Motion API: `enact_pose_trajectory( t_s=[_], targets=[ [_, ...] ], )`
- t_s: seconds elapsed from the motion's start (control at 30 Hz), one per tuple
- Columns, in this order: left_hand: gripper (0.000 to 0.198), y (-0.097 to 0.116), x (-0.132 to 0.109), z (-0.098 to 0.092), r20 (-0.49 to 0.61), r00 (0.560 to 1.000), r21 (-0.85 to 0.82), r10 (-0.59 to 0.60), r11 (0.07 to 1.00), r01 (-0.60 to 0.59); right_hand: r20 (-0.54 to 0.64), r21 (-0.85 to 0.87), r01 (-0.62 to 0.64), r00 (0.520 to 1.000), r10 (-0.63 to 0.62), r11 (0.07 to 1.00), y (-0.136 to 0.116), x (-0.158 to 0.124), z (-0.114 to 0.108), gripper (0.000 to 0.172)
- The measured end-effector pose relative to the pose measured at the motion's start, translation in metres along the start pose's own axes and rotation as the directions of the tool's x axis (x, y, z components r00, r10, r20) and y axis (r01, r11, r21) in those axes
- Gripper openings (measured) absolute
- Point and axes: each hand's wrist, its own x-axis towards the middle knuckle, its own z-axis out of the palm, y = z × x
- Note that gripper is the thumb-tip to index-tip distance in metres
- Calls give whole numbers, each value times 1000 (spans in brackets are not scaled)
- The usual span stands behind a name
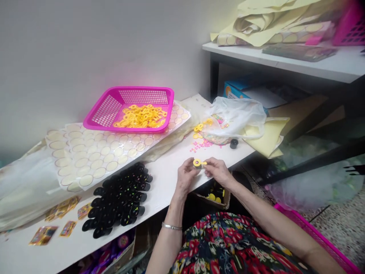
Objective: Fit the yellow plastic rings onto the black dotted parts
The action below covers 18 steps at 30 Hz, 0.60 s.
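Both my hands meet over the front edge of the white table point(165, 179). Between them is a small yellow ring piece point(197, 163) with a short stem. My left hand point(186, 177) pinches the ring end, and my right hand point(217, 171) pinches the stem end. A pile of black round pieces point(121, 198) with coloured specks lies to the left of my hands. A pink basket point(128, 108) holding several yellow rings point(141, 116) stands further back on sheets of round stickers point(94, 156).
A clear plastic bag point(236, 118) with small coloured bits lies at the table's right end, with loose yellow rings point(199, 127), pink beads point(203, 145) and a black cap point(234, 143). A cardboard box point(213, 196) sits below my hands. Yellow paper point(270, 19) is heaped on a shelf point(313, 62).
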Motion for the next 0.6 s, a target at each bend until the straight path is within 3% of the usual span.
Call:
enact_pose_trajectory(
  t_s=[0.07, 0.23, 0.3, 0.4, 0.47, 0.6],
  targets=[
    [58, -1, 1, 1, 56, 998, 42, 24, 999, -26, 59, -85, 84, 995, -79, 993, -3, -3, -2, 23],
    [29, -4, 0, 12, 75, 972, 267, 222, 935, -234, 193, -226, 328, 938, -288, 917, -7, -7, -17, 14],
    [24, -3, -5, 17, 180, 918, 387, 354, 832, -397, 213, -167, 281, 946, -243, 945, -9, -9, -28, 15],
    [19, 1, -18, 25, 389, 778, 492, 493, 603, -628, 270, -14, 50, 962, -45, 999, -13, -14, -43, 43],
    [17, 4, -27, 31, 470, 700, 519, 537, 473, -712, 316, 42, -78, 947, 61, 996, -15, -20, -50, 57],
    [14, 5, -39, 43, 533, 623, 506, 572, 374, -777, 307, 53, -114, 947, 92, 992, -9, -32, -55, 47]
  ],
)
